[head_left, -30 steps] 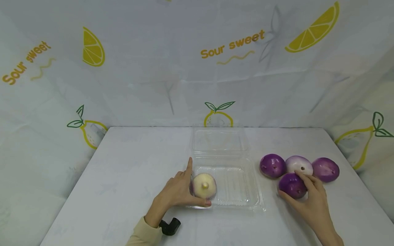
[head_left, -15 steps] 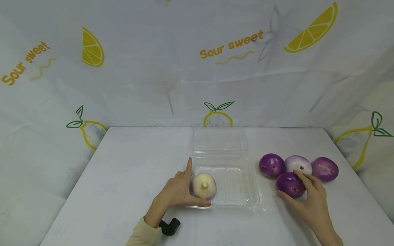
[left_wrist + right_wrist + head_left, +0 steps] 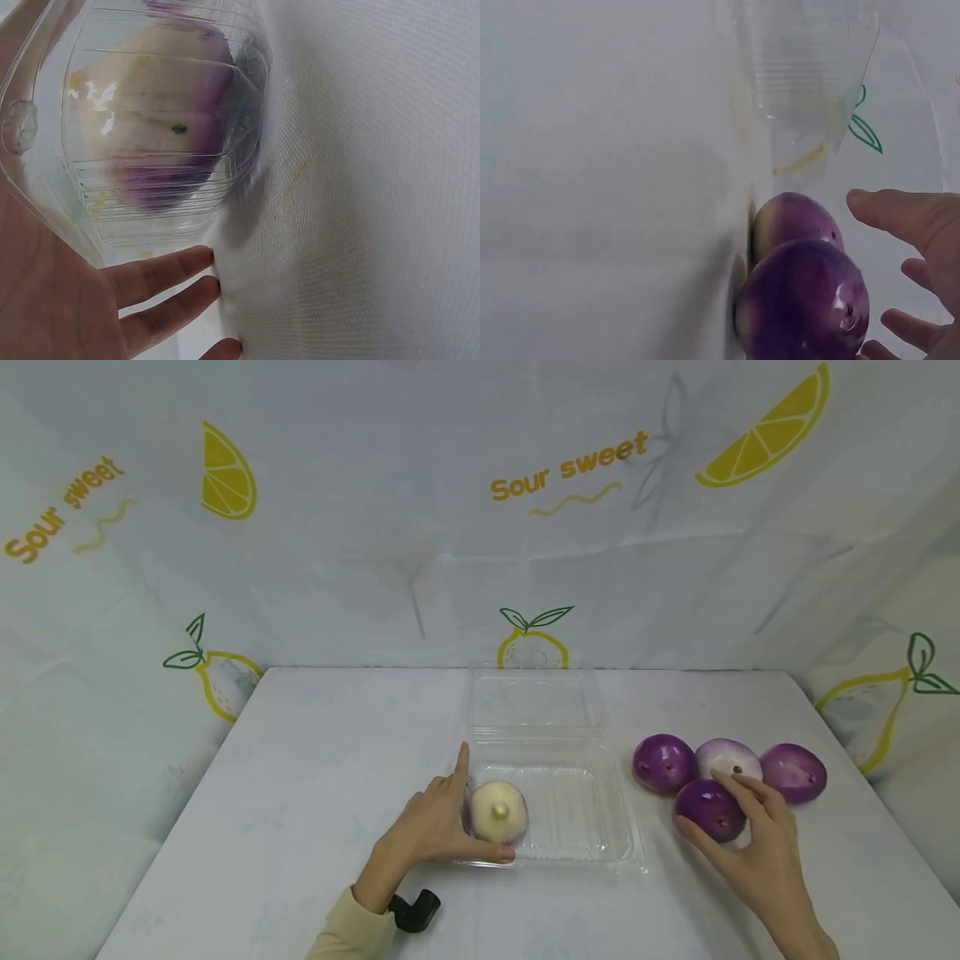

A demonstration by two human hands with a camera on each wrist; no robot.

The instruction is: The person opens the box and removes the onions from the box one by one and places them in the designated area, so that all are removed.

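Observation:
In the head view, the left hand [image 3: 431,822] rests at the near left corner of a clear plastic clamshell box [image 3: 577,814]. Its index finger points along the left side and its thumb lies along the front rim. Inside, a purple-and-white turnip [image 3: 498,812] sits tail up beside this hand; through the plastic its white skin and purple top show in the left wrist view. The right hand [image 3: 757,843] is spread over a dark purple turnip [image 3: 708,812] on the table. In the right wrist view the thumb [image 3: 892,210] stands apart from this turnip [image 3: 802,300].
Behind the right hand lie a purple turnip [image 3: 663,764], a paler one [image 3: 726,760] and another purple one [image 3: 793,774]. The box's lid [image 3: 536,703] is folded back towards the printed cloth. A black object [image 3: 416,912] lies by the left sleeve [image 3: 356,927].
The dark turnip has shifted and turned very slightly to the left, with the right hand's fingertips moving along with it. The left hand and the box have stayed in place.

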